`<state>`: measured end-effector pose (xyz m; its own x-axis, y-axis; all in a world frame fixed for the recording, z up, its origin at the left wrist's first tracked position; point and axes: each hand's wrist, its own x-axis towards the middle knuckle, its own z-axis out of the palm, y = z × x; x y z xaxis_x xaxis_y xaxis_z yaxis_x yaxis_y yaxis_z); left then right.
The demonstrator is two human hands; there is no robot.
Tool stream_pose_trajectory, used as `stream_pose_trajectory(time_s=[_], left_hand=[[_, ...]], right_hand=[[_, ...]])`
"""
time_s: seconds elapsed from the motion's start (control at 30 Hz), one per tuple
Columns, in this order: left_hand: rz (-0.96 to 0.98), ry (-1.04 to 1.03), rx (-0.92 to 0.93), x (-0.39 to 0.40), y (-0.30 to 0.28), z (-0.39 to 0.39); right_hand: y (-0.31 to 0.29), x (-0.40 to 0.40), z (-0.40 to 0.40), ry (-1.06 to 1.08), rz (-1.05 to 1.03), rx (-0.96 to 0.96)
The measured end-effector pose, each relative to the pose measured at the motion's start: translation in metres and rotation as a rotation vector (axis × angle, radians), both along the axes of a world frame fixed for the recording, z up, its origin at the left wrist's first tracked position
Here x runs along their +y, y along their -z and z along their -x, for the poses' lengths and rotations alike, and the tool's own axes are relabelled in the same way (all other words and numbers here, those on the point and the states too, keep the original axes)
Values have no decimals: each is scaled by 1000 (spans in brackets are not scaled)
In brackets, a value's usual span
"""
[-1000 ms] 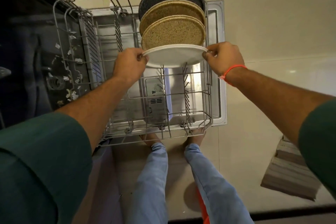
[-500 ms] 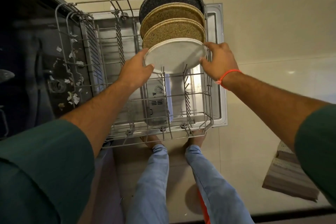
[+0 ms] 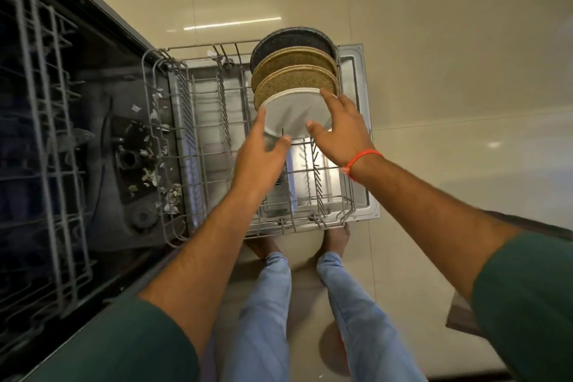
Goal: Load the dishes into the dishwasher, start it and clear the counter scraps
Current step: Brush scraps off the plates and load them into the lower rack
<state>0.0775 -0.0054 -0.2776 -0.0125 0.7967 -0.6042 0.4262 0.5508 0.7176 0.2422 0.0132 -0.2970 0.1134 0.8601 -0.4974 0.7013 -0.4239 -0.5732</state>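
The white plate (image 3: 294, 115) stands on edge in the lower rack (image 3: 198, 139), directly in front of the two speckled tan plates (image 3: 294, 71). Left hand (image 3: 260, 155) and right hand (image 3: 341, 130) flank its rim, fingers spread, gripping nothing. Judged rigid, smooth, breakable: hold by opposite rim edges.

White plate (image 3: 294, 112) now sits upright in the lower rack (image 3: 313, 177), tilted back vs flat and held up by its rim 1 sec ago. Both hands let go of the pinch grip: left hand (image 3: 263, 152) drops lower w/ fingers spread, index just touching the plate's left edge; right hand (image 3: 339, 130) opens up, fingers straight across the plate's right side. Camera view pulls back too, upper rack (image 3: 40, 121) now showing at left.
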Motion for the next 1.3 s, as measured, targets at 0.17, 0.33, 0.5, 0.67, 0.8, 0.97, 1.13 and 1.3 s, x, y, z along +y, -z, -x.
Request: stream_pose_trajectory(time_s=[0.17,0.33,0.5,0.67,0.8,0.97,1.13,1.3], left_hand=[[9,-105,-136,-31,-68,-3],[-57,-184,-206,-52,-154,2],[-112,-207,-246,-79,-220,15],[-168,-231,-256,-109,-276,22],[-207,-289,-275,-121,-312,19],[-292,-366,-278,-126,-357,17],[-387,-477,-264,-139,-402,25],[-445,-629,-235,-174,-431,51]], right_hand=[[-70,-25,17,70,-21,104],[-154,-46,28,168,-96,212],[-229,-63,29,235,-169,294],[-291,-73,28,219,-216,384],[-331,-71,26,182,-265,456],[-378,-69,31,129,-299,527],[-419,-78,48,43,-291,636],[-447,-95,87,-96,-281,725]])
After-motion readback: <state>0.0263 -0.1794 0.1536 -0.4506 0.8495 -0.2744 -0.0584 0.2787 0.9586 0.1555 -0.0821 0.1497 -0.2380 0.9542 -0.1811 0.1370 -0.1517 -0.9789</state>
